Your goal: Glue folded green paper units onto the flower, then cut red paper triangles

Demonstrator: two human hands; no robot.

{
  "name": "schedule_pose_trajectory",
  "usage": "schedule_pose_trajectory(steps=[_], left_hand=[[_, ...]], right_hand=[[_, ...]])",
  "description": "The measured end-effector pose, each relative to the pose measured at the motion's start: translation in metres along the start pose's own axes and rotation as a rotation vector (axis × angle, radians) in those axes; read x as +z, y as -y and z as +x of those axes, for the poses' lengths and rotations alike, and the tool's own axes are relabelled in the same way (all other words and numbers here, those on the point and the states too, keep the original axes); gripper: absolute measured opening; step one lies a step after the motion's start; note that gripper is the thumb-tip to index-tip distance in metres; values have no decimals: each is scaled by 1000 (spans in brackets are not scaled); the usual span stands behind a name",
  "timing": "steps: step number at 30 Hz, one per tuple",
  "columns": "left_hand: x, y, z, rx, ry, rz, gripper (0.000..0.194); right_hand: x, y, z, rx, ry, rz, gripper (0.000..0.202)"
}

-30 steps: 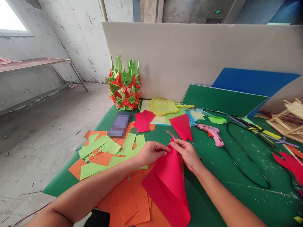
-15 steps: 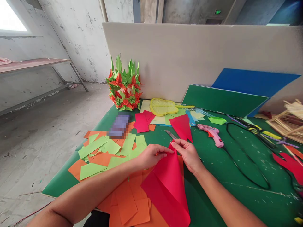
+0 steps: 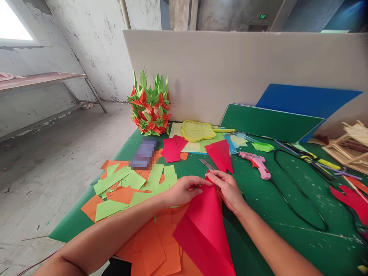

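A large sheet of red paper [image 3: 205, 226], folded over on itself, hangs at an angle between my hands above the orange sheets [image 3: 156, 249]. My left hand [image 3: 188, 188] pinches its upper edge between thumb and forefinger. At the pointed top corner, my right hand [image 3: 225, 188] grips the paper with thumb and fingers. Just beyond that hand lies a blade [image 3: 206, 164], its rear part hidden behind my fingers. A red paper triangle [image 3: 220, 153] rests on the green table past the blade.
Green paper pieces [image 3: 112, 180] lie scattered on the left, near a blurred-out phone-like object [image 3: 143, 153]. Behind stand a folded-paper flower ring [image 3: 151, 103] and a yellow swatter [image 3: 198, 130]. On the right are a pink glue gun [image 3: 257, 164] with its black cord and a wooden stick model [image 3: 349, 147].
Both hands keep their pinch at the top of the red paper. Its lower part has swung slightly to the right, and the view has shifted a little.
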State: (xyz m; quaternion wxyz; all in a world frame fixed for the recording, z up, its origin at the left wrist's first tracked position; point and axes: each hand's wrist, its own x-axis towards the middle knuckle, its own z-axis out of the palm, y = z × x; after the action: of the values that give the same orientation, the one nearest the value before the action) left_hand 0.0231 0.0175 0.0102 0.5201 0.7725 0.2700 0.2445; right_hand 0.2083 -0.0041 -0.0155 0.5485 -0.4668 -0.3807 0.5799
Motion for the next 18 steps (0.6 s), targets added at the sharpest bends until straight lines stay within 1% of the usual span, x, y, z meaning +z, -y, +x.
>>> schedule_pose_trajectory(steps=[7, 12, 18], left_hand=[[1, 3, -1, -14, -4, 24, 36], [1, 3, -1, -4, 9, 85, 39], [2, -2, 1, 30, 52, 148, 42]], right_hand=[[0, 5, 0, -11, 17, -17, 26], [1, 7, -1, -25, 33, -50, 25], [2, -2, 2, -68, -26, -69, 23]])
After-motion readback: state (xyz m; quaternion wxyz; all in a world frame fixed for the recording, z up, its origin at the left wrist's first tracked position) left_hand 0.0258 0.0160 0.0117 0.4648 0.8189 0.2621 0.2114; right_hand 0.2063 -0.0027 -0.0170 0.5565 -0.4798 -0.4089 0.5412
